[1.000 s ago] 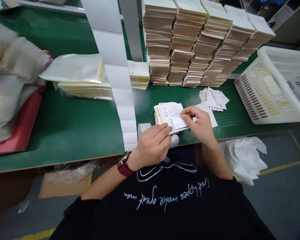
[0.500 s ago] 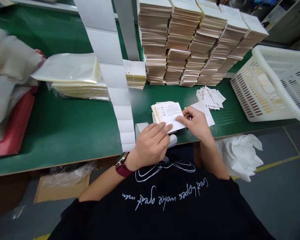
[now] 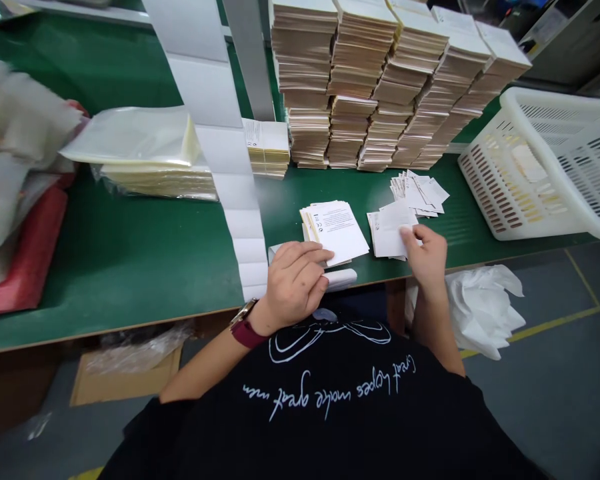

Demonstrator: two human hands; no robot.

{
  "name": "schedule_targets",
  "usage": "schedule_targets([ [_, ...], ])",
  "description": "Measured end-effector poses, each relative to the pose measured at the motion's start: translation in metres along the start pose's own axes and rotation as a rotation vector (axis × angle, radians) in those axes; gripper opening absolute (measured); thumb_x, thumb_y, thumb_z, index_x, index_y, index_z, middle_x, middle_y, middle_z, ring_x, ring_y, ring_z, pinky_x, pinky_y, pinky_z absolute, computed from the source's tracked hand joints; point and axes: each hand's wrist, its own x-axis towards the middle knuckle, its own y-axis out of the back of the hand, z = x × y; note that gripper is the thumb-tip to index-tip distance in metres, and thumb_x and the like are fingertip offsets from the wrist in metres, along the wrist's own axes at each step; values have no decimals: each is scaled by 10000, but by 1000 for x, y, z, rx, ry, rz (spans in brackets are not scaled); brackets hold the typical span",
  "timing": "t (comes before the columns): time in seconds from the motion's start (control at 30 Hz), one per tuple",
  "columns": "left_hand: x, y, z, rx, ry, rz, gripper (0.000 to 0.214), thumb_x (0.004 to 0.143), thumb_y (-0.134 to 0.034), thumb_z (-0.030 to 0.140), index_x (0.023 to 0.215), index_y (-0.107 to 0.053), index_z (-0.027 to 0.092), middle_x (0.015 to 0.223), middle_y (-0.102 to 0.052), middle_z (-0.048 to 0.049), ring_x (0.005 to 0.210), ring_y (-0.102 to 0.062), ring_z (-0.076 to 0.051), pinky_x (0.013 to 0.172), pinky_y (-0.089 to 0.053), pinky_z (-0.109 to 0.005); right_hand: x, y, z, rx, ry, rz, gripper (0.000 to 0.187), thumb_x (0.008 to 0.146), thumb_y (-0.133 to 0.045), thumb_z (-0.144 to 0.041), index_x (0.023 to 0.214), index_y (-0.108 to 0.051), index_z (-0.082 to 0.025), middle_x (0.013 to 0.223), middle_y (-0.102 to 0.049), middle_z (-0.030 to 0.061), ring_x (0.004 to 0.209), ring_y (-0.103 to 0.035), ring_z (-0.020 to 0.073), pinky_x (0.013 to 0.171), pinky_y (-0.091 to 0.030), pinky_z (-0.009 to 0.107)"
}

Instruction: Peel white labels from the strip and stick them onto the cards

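My right hand (image 3: pixel 427 259), thumb and fingers pinched, grips the edge of a white card (image 3: pixel 391 230) over a small pile of cards at the bench's front edge. Left of it lies a stack of printed white booklets (image 3: pixel 341 228) with a yellowish edge showing. My left hand (image 3: pixel 300 279) rests at the near left corner of this stack, fingers stretched out and fingertips touching it. Beneath and beside that hand, curled white paper (image 3: pixel 341 279) shows partly. A long strip of blank white labels (image 3: pixel 235 180) hangs down to the left of my left hand.
Tall stacks of booklets (image 3: pixel 360 87) stand at the back. Loose cards (image 3: pixel 420 193) lie near a white plastic basket (image 3: pixel 500 193) on the right. Clear plastic bags (image 3: pixel 135 137) and a banded bundle (image 3: pixel 267 143) are on the left. A crumpled white bag (image 3: pixel 485 310) sits below the bench.
My right hand has moved right, away from the booklet stack, and now holds a card over the right pile. My left hand has stayed near the stack, shifting slightly left.
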Motion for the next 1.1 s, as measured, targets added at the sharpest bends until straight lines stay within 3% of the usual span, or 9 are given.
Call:
schedule_targets([
  [0.1,2,2,3,-30,6,68,141,856,-482,187,715,-478,193,863,-705,-30,931,-625,-209,800,-487,-396,-9,10,14,-343,65,96,297,731,-679,-404,926,-650,-182,878,-641,84,943,-536,281,956,-309,605],
  [0.23,7,3,9,-46,13,50,174,879,-453,187,706,-467,201,722,-643,-8,835,-604,-185,750,-464,-364,-36,17,-18,48,254,25,484,788,-669,-331,1247,-532,-264,1163,-645,89,1096,-574,266,1003,-392,551],
  [0.33,7,3,12,-28,1,-7,181,883,-446,187,704,-469,203,640,-584,-3,731,-561,-171,687,-444,-348,-56,14,-53,399,507,-228,355,809,-656,-224,1148,-588,-308,1005,-687,19,980,-642,218,987,-460,515],
  [0.4,7,4,14,12,-18,-27,180,873,-466,186,694,-473,202,613,-555,0,663,-520,-159,645,-421,-337,-62,8,-67,509,613,-253,308,812,-636,-150,1078,-617,-304,874,-677,-9,851,-651,185,932,-502,500],
  [0.5,5,7,17,125,-16,32,48,842,-534,200,869,-571,187,821,-634,-55,763,-554,-183,669,-433,-346,-65,-1,-72,592,533,-215,264,823,-609,-114,1026,-623,-282,833,-648,-5,808,-631,168,832,-543,450],
  [0.6,4,12,20,151,-134,19,253,828,-550,172,1079,-577,200,1066,-644,-95,925,-575,-217,738,-470,-366,-66,-7,-69,594,465,-270,189,837,-597,-138,976,-609,-265,828,-634,3,832,-627,175,787,-546,420],
  [0.8,2,11,19,81,-105,-74,78,818,-548,123,882,-577,156,879,-665,-86,839,-583,-202,714,-516,-358,-61,-4,-69,317,734,81,86,883,-515,-240,827,-552,-293,878,-631,1,853,-602,193,899,-460,509],
  [0.93,-1,7,11,50,-54,-56,109,799,-528,106,874,-585,162,1028,-667,-116,1004,-601,-242,811,-538,-420,-35,3,-75,457,513,218,87,908,-487,-273,826,-516,-276,725,-570,-19,697,-573,161,770,-483,410],
  [1.1,-6,-1,4,63,-81,-49,147,784,-522,85,892,-596,150,1064,-679,-120,1073,-617,-254,861,-549,-446,-6,-9,-88,338,270,-138,65,824,-574,-255,769,-574,-220,739,-596,-18,707,-553,133,682,-456,307],
])
